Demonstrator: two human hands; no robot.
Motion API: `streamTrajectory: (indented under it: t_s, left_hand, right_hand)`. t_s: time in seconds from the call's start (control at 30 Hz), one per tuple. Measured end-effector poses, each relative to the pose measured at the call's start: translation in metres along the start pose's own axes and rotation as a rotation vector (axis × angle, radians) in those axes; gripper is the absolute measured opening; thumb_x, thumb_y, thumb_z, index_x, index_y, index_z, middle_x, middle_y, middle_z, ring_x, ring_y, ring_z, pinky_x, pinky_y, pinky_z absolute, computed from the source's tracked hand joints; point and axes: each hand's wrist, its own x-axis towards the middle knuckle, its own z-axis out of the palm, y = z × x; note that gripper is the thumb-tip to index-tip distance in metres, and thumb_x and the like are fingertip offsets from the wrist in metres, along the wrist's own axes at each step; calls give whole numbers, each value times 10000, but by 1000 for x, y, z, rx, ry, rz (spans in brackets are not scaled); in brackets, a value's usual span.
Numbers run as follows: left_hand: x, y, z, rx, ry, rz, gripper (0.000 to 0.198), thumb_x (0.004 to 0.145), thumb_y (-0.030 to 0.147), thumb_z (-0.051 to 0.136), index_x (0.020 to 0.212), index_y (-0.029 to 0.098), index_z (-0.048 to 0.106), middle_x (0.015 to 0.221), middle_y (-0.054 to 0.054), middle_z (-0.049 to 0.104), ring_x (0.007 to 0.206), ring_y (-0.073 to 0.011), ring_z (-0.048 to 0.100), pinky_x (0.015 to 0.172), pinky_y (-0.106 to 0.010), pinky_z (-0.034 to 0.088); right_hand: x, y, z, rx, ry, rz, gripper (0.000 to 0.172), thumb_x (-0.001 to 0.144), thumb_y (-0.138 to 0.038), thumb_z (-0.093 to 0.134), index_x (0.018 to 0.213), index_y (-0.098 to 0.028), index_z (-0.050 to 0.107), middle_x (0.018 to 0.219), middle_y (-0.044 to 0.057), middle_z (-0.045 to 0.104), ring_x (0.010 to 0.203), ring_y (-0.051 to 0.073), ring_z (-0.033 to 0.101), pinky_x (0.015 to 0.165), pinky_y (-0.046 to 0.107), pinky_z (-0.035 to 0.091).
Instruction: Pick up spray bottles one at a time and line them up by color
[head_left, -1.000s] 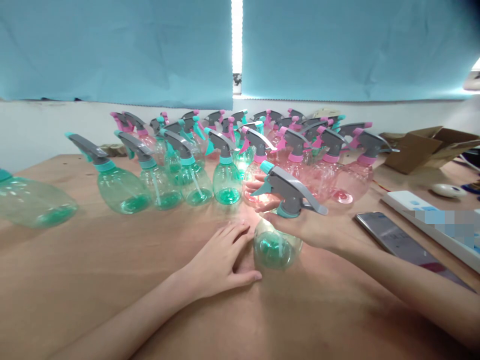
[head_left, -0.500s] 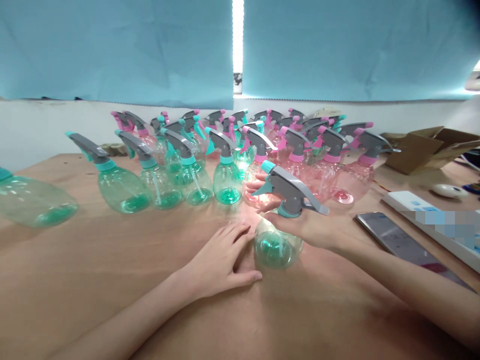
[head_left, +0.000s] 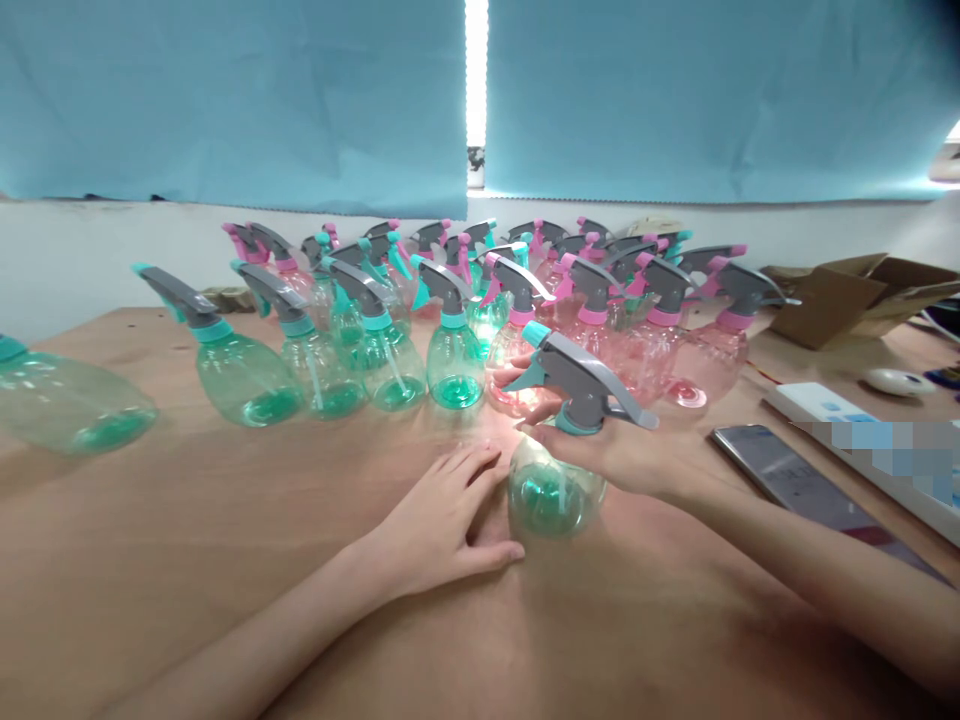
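A green spray bottle with a grey and turquoise trigger head stands upright on the table in front of me. Around its neck is my right hand, the thumb in front and the other fingers partly hidden behind the trigger. My left hand lies palm down on the wood just left of this bottle, fingers stretched and holding nothing. Behind both hands a row of similar bottles begins, with a green bottle near the middle and a pink bottle at the right end.
Several more green and pink spray bottles crowd the back of the wooden table. Another green bottle is at the far left. To the right are a phone, a white box, a white mouse and an open cardboard box.
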Motion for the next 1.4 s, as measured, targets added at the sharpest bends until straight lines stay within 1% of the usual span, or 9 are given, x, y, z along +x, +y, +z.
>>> streamTrajectory:
  t_s: [0.2,0.33,0.4,0.5,0.63,0.9,1.1,1.3,1.4]
  left_hand:
    - [-1,-1,0,-15,5,-1,694,827,561,610,1380,197,402,1438,-139,409,1317,-335,372,1062,-482,319]
    - [-1,0,0,-13,-7,-4,710,828,565,609,1385,177,402,1441,-148,403,1323,-328,362,1068,-472,314]
    - [-1,0,1,-10,-2,-5,717,825,562,615,1389,173,403,1443,-148,401,1326,-328,356,1072,-472,308]
    - [-1,-2,1,1,7,-15,733,820,552,624,1393,149,405,1445,-159,398,1333,-340,341,1077,-480,294]
    - [-1,-5,1,33,4,-52,739,819,566,609,1395,146,412,1446,-173,397,1345,-364,318,1075,-528,269]
    - [-2,-7,4,66,12,-72,719,838,614,549,1396,183,410,1448,-169,397,1367,-354,285,1084,-541,236]
    - [-3,-6,4,53,1,-81,735,840,626,540,1402,171,407,1447,-176,396,1374,-353,273,1095,-534,220]
    - [-2,-7,2,62,-7,-82,725,840,625,535,1409,202,388,1453,-164,394,1374,-354,275,1085,-551,230]
    - [-1,-6,2,64,-7,-76,724,846,619,531,1410,188,388,1453,-169,391,1373,-355,275,1087,-549,227]
  right_hand:
    - [0,-5,-1,-44,-5,21,437,769,-96,535,1157,-285,604,1227,6,643,835,174,674,761,310,553]
    - [0,-8,-1,-46,10,22,497,750,-102,542,1197,-314,582,1231,-4,640,968,208,659,823,334,554]
    - [0,-8,-1,-55,15,28,499,746,-112,543,1201,-312,577,1218,-6,648,965,211,660,813,335,559]
    - [-1,-4,-2,-90,-1,44,372,759,-143,544,1093,-288,619,1174,-12,665,848,188,678,753,316,567]
    - [0,-2,-4,-96,-13,-9,175,759,-148,549,845,-278,629,1109,-35,672,825,162,676,751,290,567]
    - [1,-10,-8,-61,-13,52,272,660,-103,529,874,-260,587,1018,-11,696,786,175,685,724,309,567]
    - [0,-10,-8,-83,45,44,133,656,-155,534,726,-265,556,760,-1,673,783,232,686,720,371,563]
    - [1,-7,-8,-67,-6,77,245,691,-167,532,893,-276,616,964,8,716,921,238,687,770,388,571]
    - [1,-8,-7,-108,39,48,137,715,-164,553,775,-275,606,1080,2,694,1054,245,645,870,393,549]
